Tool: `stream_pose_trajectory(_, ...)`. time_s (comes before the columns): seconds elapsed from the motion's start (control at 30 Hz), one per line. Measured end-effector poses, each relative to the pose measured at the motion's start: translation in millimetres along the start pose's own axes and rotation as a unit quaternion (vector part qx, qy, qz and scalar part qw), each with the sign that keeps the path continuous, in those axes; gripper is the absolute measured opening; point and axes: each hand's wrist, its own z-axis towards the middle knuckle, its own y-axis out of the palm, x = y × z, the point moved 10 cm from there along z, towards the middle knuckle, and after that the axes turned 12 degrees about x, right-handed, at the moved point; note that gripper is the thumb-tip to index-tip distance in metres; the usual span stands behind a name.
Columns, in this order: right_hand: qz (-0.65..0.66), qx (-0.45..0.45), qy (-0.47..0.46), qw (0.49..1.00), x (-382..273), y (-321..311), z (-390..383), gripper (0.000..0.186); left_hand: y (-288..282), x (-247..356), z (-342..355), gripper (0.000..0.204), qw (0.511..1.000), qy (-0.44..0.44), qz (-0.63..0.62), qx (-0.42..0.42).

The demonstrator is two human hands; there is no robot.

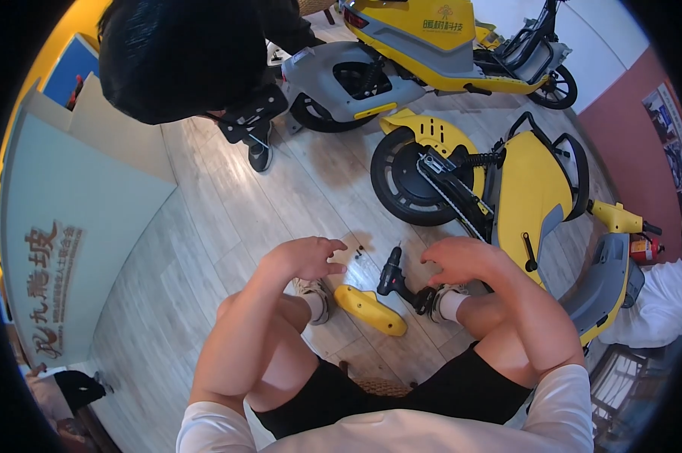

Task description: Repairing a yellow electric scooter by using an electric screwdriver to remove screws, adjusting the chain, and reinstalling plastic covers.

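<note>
Yellow and long, a smooth piece (369,310) lies on the floor (227,226) between the feet. A black drill (391,278) lies just beside it. The right hand (455,260) has its fingers loosely bent, with nothing in them that shows; the drill is just left of them. The left hand (304,257) has thumb and fingers apart, holding nothing; small dark bits (360,251) lie just past their tips. Farther off is a yellow scooter (528,185), then a gray-and-yellow scooter (412,32) near the floor's far edge.

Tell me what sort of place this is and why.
Probably a scooter workshop or showroom: a near scooter and a far scooter, both yellow and grey, with a cordless drill and loose yellow panel on the floor.
</note>
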Motion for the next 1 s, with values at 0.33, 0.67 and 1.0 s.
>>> stream_pose_trajectory(0.33, 0.001, -0.006, -0.001, 1.0, -3.1, -3.1, -2.0, 0.046, -1.9, 5.7, 0.2, 0.061, 1.0, 0.005, -0.005, -0.004)
stream_pose_trajectory(0.67, -0.001, -0.012, 0.005, 1.0, -3.1, -2.1, -1.8, 0.046, 0.8, 1.0, 0.1, 0.062, 1.0, -0.003, -0.001, -0.006)
stream_pose_trajectory(1.0, -0.001, -0.014, 0.005, 1.0, -3.1, -1.2, -2.0, 0.048, 0.5, 2.5, -0.2, 0.061, 1.0, -0.009, -0.003, -0.01)
